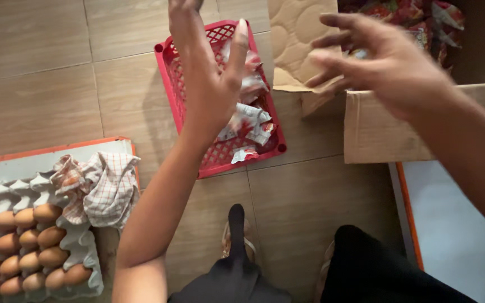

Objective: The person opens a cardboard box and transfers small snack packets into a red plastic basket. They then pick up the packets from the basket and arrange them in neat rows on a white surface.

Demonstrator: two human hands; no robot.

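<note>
On the tiled floor (pixel 40 84), one red basket (pixel 172 78), one cardboard box (pixel 377 132); both hands, left (pixel 206 73) and right (pixel 377 62), open, empty.

The red basket (pixel 170 84) is glossy moulded plastic lattice, holding shiny foil sachets (pixel 251 120). The far-right box (pixel 377 134) is matt brown cardboard. The floor (pixel 40 67) is smooth wood-look tile. Near left, a checked cloth (pixel 105 188) is soft woven cotton on a rough grey pulp egg tray (pixel 79 241).
</note>
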